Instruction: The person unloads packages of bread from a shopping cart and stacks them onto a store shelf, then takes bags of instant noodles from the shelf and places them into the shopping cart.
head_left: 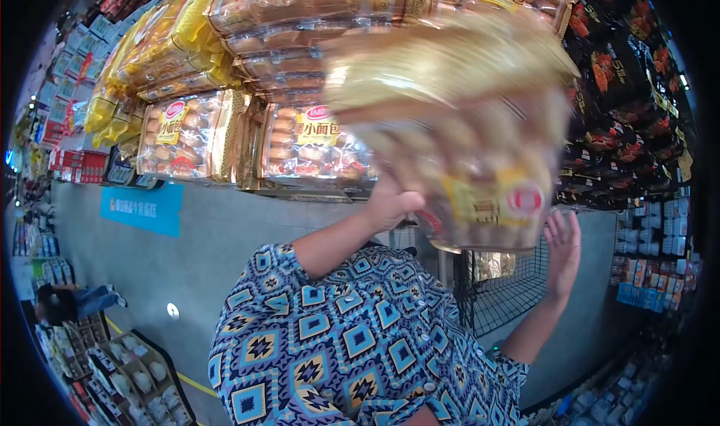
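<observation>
A large package of small bread rolls [457,141], blurred by motion, is tilted in front of my chest. My left hand [394,205] grips its lower left edge, thumb on the front and the other fingers hidden behind it. Near the lower right corner of the package, my right hand [561,242] is raised with its fingers apart and holds nothing. Similar bread packages [184,137] stand stacked on the display behind. Below the held package is a black wire cart [510,295] with another package [495,265] inside.
Yellow bread packages [161,43] are piled at the upper left. Black packages [615,73] fill the right side of the display. A blue floor sign [142,207] lies at the left. A person [79,301] is at the far left, near produce-like bins [139,373].
</observation>
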A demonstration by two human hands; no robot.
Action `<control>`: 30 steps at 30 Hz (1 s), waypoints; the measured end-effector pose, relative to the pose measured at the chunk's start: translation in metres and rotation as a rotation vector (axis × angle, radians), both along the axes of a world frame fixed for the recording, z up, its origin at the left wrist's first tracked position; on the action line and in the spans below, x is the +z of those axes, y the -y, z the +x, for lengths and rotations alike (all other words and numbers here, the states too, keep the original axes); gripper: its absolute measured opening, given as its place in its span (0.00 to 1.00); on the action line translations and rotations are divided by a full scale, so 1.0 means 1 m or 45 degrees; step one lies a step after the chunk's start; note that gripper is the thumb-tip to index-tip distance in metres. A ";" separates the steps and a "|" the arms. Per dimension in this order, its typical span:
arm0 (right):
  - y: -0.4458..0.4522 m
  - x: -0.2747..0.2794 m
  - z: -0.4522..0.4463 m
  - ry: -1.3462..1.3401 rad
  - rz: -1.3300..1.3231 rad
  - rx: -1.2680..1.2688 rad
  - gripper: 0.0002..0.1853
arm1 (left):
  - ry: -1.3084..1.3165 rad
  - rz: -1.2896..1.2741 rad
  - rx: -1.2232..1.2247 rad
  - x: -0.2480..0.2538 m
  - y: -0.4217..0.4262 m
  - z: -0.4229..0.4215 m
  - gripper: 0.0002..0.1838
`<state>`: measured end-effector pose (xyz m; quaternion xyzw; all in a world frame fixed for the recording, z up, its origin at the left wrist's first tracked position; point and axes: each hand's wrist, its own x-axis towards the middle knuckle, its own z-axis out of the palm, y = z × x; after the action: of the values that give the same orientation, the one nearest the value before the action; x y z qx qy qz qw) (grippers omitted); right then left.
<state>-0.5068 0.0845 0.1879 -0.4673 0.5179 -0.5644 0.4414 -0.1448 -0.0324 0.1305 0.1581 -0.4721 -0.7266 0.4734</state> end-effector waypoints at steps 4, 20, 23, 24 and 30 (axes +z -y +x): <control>0.013 -0.042 0.044 0.145 0.083 0.046 0.56 | -0.254 0.282 0.082 -0.007 -0.021 0.020 0.42; 0.120 -0.076 0.202 0.223 0.207 0.565 0.32 | -0.135 0.880 0.531 -0.070 -0.018 0.104 0.37; 0.124 -0.088 0.205 0.111 0.226 0.604 0.33 | 0.058 0.975 0.497 -0.055 -0.024 0.100 0.41; 0.125 -0.091 0.205 0.093 0.289 0.551 0.33 | 0.145 1.074 0.427 -0.055 -0.028 0.101 0.43; 0.125 -0.095 0.222 0.097 0.289 0.502 0.34 | 0.238 0.971 0.583 -0.083 -0.030 0.110 0.41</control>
<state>-0.2848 -0.0400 0.0930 -0.4854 0.4597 -0.4226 0.6120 -0.0352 -0.0025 0.0478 0.4862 -0.1645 -0.7079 0.4852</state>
